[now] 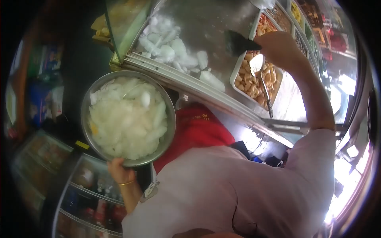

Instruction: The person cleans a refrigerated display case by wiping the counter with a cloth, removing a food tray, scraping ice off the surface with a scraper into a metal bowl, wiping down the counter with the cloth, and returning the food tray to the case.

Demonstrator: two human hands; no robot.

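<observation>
My left hand (121, 171), with a gold bracelet at the wrist, grips the lower rim of a round metal bowl (171, 123). Pale, translucent pieces (127, 119) that look like ice fill it, with a small yellow bit at the left side. My right hand (279, 47) reaches over the metal counter (206, 27), closed around a black, flat, scoop-like tool (238, 43), whose exact kind is unclear. White ice chunks (170, 45) lie heaped at the counter's left. Below the right hand, a white tray (237, 85) holds light-brown pieces and a metal spoon (262, 75).
More food trays (295, 14) line the counter's right side. A raised metal edge (158, 71) runs along the counter's near side, close to the bowl. A glass panel (113, 31) stands at the upper left. Glass-fronted shelves (95, 190) with packages are at the lower left.
</observation>
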